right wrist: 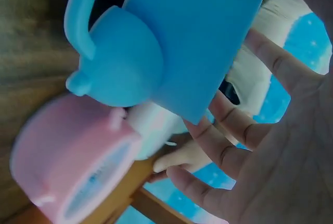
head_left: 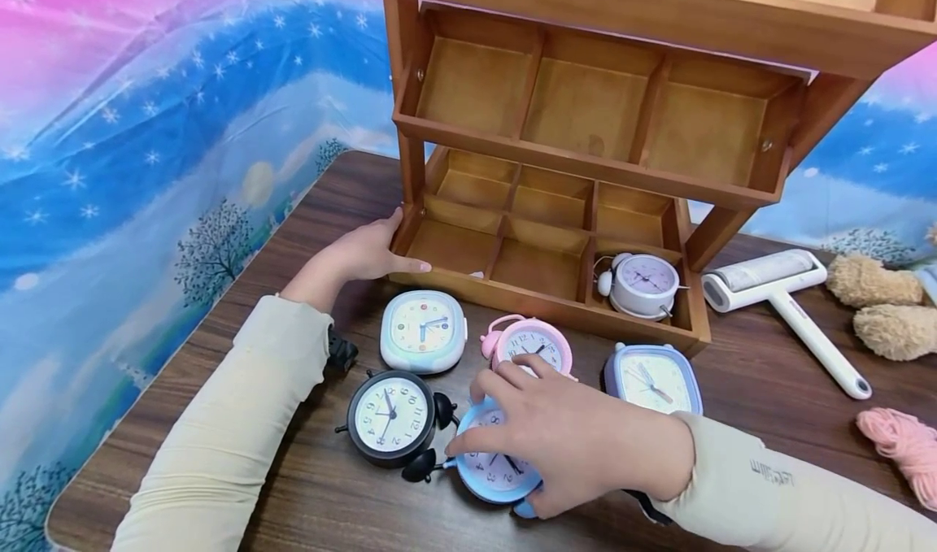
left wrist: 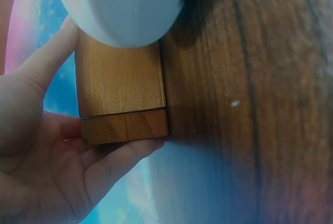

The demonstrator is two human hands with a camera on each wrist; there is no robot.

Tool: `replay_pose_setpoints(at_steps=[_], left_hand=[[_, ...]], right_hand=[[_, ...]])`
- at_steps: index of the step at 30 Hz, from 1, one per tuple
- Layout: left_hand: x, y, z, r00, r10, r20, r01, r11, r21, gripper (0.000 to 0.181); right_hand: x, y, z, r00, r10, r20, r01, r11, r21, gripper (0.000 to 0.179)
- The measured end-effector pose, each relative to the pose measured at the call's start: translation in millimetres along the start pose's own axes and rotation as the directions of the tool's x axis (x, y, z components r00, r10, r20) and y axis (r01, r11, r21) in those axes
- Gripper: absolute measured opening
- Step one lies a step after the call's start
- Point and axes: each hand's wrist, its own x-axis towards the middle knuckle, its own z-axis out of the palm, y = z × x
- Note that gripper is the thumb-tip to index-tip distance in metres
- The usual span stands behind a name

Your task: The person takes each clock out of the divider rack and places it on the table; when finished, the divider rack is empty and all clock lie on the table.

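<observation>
My right hand [head_left: 571, 426] reaches over a light blue twin-bell alarm clock [head_left: 492, 487], its fingers and thumb curled round the edges. In the right wrist view, fingertips meet the side of the blue clock [right wrist: 192, 31], and a pink alarm clock [right wrist: 67, 146] is close by. With my left hand [head_left: 359, 251] I grip the front left corner of a tiered wooden shelf [head_left: 505, 296], thumb along its front; the left wrist view gives that wooden corner [left wrist: 122, 86] between thumb and fingers. A black twin-bell alarm clock [head_left: 390, 414] lies face up beside the blue one.
A rounded white-and-blue clock [head_left: 421, 332] and a blue-violet square clock [head_left: 659, 381] lie before the shelf. One white alarm clock [head_left: 646, 285] occupies its lower right compartment. To the right are a white lint roller [head_left: 798, 316], pink yarn [head_left: 900, 450] and plush brown legs [head_left: 889, 328].
</observation>
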Motion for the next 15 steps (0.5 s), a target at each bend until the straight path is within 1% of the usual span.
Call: replay_pose_setpoints(at_steps=[9, 15], left_hand=[[-0.1, 2.5, 1.2, 1.000, -0.003, 0.002, 0.003, 1.000, -0.008, 0.109], [-1.1, 1.2, 0.9, 1.000, -0.008, 0.003, 0.008, 1.000, -0.015, 0.109]], right_hand=[[0.1, 10, 13, 0.999, 0.031, 0.044, -0.032, 0.999, 0.030, 0.081], [-3.2, 14, 12, 0.997, 0.041, 0.060, -0.046, 0.996, 0.081, 0.083]])
